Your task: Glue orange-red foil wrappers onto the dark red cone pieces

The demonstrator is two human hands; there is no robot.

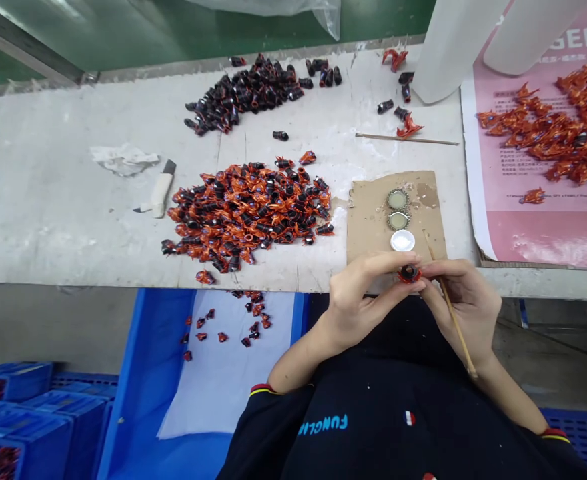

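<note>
Between the fingertips of my left hand [361, 300] is a small black and orange-red plastic part [409, 273], its round dark end facing up. My right hand [461, 303] pinches the same part from the other side. A thin wooden stick [456, 323] also lies in my right hand, slanting from the fingers down past the wrist. Just beyond my hands, on a piece of brown cardboard [368, 217], sit two bottle caps [397, 199] with a pale filling and a white round lid [402, 241] with white stuff in it.
A pile of joined black and orange parts [248, 213] lies left of the cardboard, with black parts [253, 90] behind. Orange parts [573, 127] cover a pink printed sheet [548, 233]. A blue bin [143, 373] below the table edge holds scattered parts. A white-handled tool [161, 193] lies left.
</note>
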